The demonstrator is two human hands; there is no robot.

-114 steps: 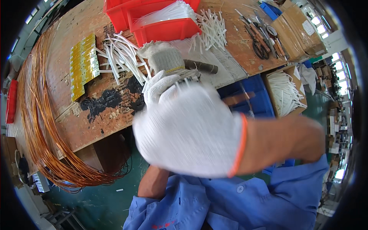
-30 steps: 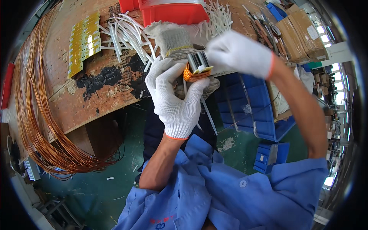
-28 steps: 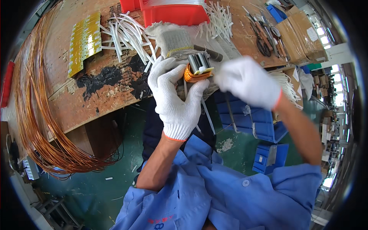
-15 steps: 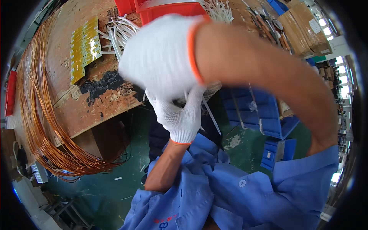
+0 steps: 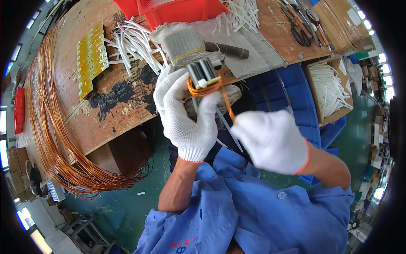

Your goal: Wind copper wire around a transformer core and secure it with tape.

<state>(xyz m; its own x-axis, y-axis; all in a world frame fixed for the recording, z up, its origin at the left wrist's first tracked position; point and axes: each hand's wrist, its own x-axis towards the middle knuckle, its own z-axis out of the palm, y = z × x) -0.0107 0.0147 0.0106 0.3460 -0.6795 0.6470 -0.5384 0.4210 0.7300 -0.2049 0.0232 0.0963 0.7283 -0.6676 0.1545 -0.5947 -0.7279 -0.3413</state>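
Winding seems under way: the left hand (image 5: 185, 120) clasps the copper coil (image 5: 204, 90) with dark rods (image 5: 200, 70) jutting from it, the right hand (image 5: 270, 141), lower and to its right, pinches the strand (image 5: 227, 103), and another turn likely calls for steady tension.

The worn bench (image 5: 78, 130) carries looped copper wire (image 5: 51, 146), yellow strips (image 5: 92, 61), white tubes (image 5: 132, 48), red bins (image 5: 182, 13), scissors (image 5: 301, 37) and a cardboard box (image 5: 343, 26).
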